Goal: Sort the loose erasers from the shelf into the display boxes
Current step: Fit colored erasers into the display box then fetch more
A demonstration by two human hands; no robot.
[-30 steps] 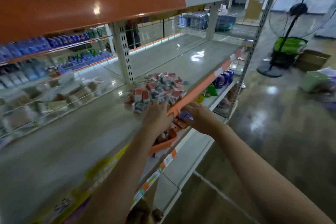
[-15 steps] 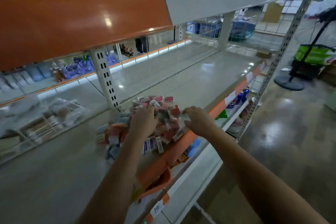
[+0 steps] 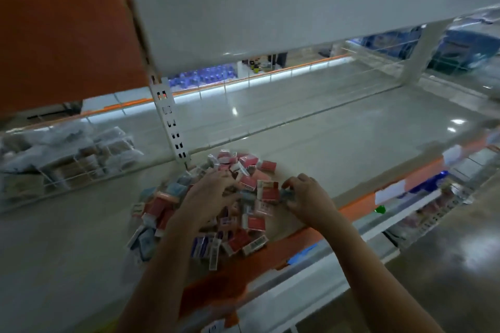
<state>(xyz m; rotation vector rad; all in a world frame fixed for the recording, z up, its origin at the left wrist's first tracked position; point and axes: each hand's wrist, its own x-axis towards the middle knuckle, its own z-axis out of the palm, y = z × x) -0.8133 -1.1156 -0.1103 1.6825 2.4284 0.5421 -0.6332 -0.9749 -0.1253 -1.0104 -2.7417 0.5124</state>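
A heap of loose erasers (image 3: 244, 184) in red, pink, blue and grey sleeves lies on the pale shelf (image 3: 338, 140), near its orange front edge (image 3: 300, 244). My left hand (image 3: 208, 199) lies on top of the heap, fingers bent down into the erasers; what it holds is blurred. My right hand (image 3: 307, 201) is at the heap's right side, its fingertips pinching a small grey-blue eraser (image 3: 287, 194). No display box shows clearly in the head view.
A white slotted upright (image 3: 170, 121) rises just behind the heap. A clear divider fences off bagged goods (image 3: 65, 157) at the left. An orange and white shelf (image 3: 243, 13) hangs overhead. A lower shelf with goods (image 3: 422, 205) runs right, above the shiny floor.
The camera has come closer and lower over the shelf. Both hands have gone deeper into the heap, and my right hand has closed its fingertips on a grey-blue eraser.
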